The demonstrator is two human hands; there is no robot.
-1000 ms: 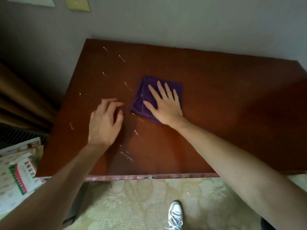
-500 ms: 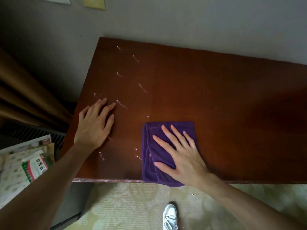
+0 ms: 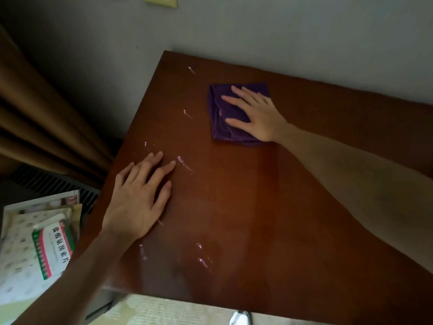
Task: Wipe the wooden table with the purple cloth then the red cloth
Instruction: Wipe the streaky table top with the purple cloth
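While both hands lie flat, open, R hand (image 3: 257, 113) presses folded, rumpled purple cloth (image 3: 220, 123).

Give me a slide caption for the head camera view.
Right hand presses purple cloth flat on wooden table; left hand braces.

Purple cloth (image 3: 236, 113) on a red-brown table (image 3: 269, 207) streaked white; tan curtain (image 3: 42, 127); green-red-and-white packet (image 3: 52, 249); yellow note (image 3: 161, 0).
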